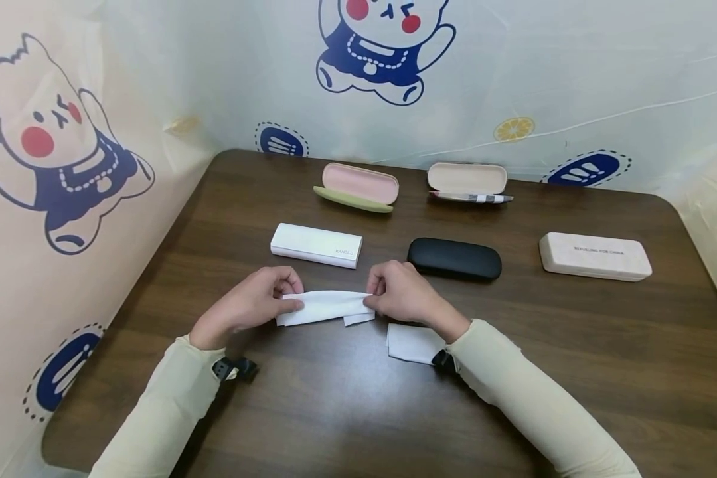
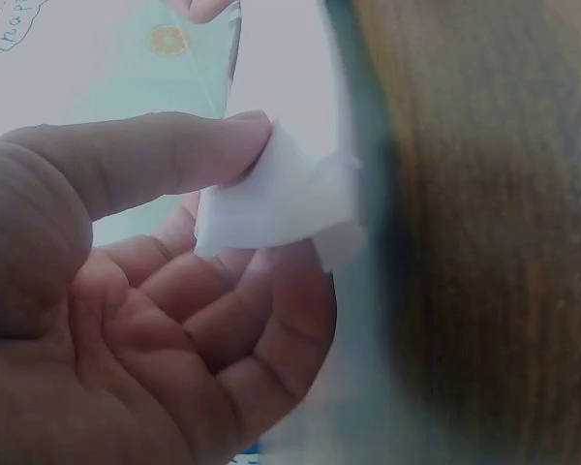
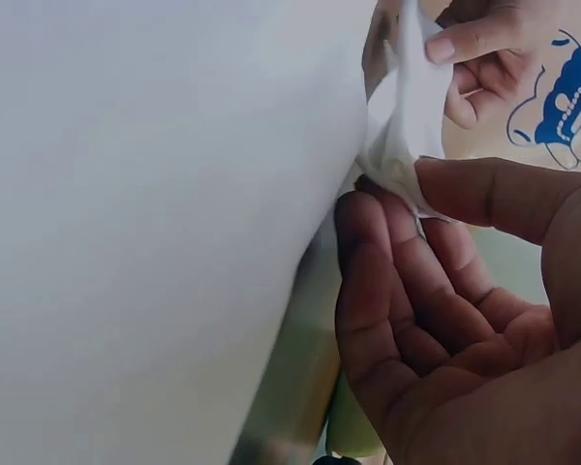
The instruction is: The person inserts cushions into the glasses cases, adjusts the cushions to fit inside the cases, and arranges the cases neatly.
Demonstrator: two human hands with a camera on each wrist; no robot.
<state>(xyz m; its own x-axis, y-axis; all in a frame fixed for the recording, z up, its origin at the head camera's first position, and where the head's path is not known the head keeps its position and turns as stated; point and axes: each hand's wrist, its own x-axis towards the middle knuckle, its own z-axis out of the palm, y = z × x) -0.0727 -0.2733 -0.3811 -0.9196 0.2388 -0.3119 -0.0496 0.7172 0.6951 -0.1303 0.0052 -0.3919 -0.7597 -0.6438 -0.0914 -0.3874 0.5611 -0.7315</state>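
Note:
A folded white cloth (image 1: 328, 306) is stretched between both hands, in front of a white glasses case. My left hand (image 1: 258, 297) pinches its left end, thumb on top and fingers beneath, as the left wrist view of the cloth (image 2: 286, 184) shows. At the other end my right hand (image 1: 401, 291) pinches the cloth (image 3: 407, 126) between thumb and fingers. One loose corner hangs below the strip near the right hand. Another folded white cloth (image 1: 415, 343) lies on the table under the right wrist, partly covered by the sleeve.
Behind the hands lie a closed white case (image 1: 317, 244) and a closed black case (image 1: 454, 258). A pale case (image 1: 595, 256) with lettering rests at the right. Farther back are an open green-and-pink case (image 1: 358, 188) and an open cream case (image 1: 467, 179) on the brown table (image 1: 311, 411).

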